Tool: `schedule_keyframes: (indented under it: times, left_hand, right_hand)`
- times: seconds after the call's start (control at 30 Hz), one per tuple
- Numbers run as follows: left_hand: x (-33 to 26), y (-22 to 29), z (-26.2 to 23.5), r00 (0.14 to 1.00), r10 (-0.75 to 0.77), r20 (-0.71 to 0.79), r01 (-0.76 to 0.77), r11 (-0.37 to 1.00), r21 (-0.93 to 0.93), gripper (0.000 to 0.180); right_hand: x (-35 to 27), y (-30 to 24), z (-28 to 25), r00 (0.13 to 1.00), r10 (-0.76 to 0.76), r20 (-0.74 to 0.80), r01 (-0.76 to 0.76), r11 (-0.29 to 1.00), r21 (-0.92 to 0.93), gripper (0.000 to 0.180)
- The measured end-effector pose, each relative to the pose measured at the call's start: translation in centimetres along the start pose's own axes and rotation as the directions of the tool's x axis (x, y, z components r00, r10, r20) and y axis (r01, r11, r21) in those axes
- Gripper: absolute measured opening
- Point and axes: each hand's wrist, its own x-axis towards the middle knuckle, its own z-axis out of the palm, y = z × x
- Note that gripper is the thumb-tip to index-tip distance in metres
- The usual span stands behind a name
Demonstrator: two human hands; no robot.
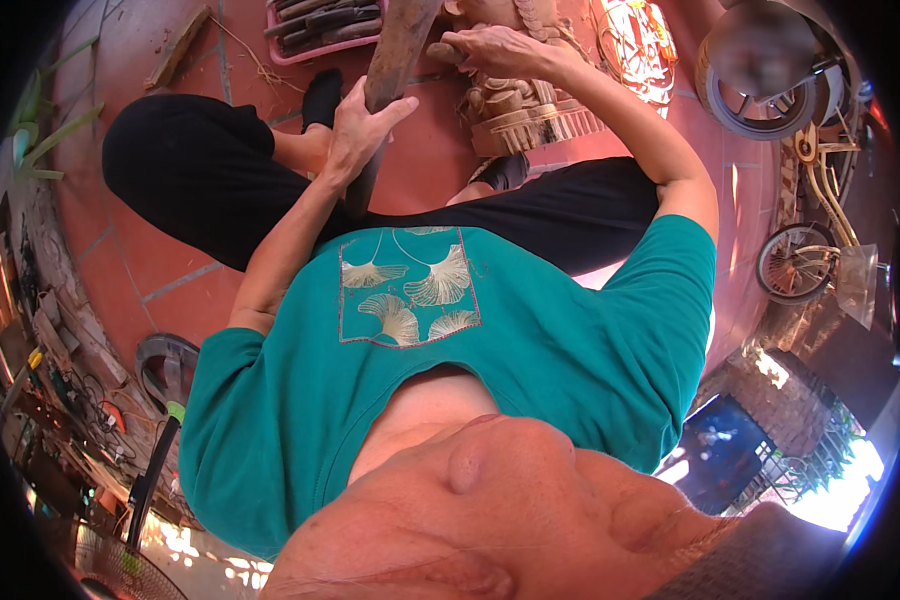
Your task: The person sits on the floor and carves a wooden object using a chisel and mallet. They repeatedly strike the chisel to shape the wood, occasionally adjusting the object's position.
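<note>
My left hand [358,130] is closed around a long, thick wooden club [402,50], its thumb sticking out to the side. The club slants from the top edge down toward my lap. Farther right, my right hand [505,50] grips a short brown tool handle [444,53] with a rounded end; the tool's other end cannot be made out. Just under and beyond that hand stands a carved wooden sculpture [515,100] with a ridged base, close to my foot. Its upper part is cut off by the frame's top edge.
A pink tray [310,52] of dark, long-handled tools lies beyond the club. To its left is a loose wood piece [178,48] on the red tiled floor [185,250]. At the right stand a motorbike wheel [755,115] and a small bicycle wheel [792,265].
</note>
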Motion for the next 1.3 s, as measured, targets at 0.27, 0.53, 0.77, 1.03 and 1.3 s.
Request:
schedule_keyframes:
  times: [0.27, 0.53, 0.77, 1.03, 1.3]
  left_hand:
    - [0.4, -0.8, 0.7, 1.000, -0.001, -0.007, 0.001, 0.998, -0.064, 0.045]
    - [0.3, -1.2, 1.8, 1.000, -0.007, 0.030, 0.009, 0.998, -0.062, 0.047]
    - [1.4, -1.4, 2.3, 0.999, 0.033, 0.001, -0.033, 0.999, 0.002, 0.040]
    - [2.0, -1.0, 1.1, 0.998, -0.030, -0.050, 0.023, 0.992, -0.126, 0.036]
    - [1.6, -0.5, 1.2, 0.999, -0.043, -0.011, 0.042, 0.997, -0.061, 0.039]
  right_hand:
    - [0.5, -2.1, -1.9, 0.985, -0.020, 0.172, 0.053, 0.981, -0.186, 0.052]
    - [0.6, -1.8, -1.6, 0.994, -0.033, 0.101, 0.041, 0.996, -0.077, 0.049]
    - [0.7, 1.0, 0.1, 0.999, -0.017, 0.052, 0.021, 0.997, -0.071, 0.062]
    - [0.8, 0.7, -0.1, 0.999, 0.036, 0.030, -0.034, 0.997, -0.075, 0.041]
    - [0.1, -0.6, -0.9, 0.992, 0.114, -0.045, -0.116, 0.993, -0.036, 0.047]
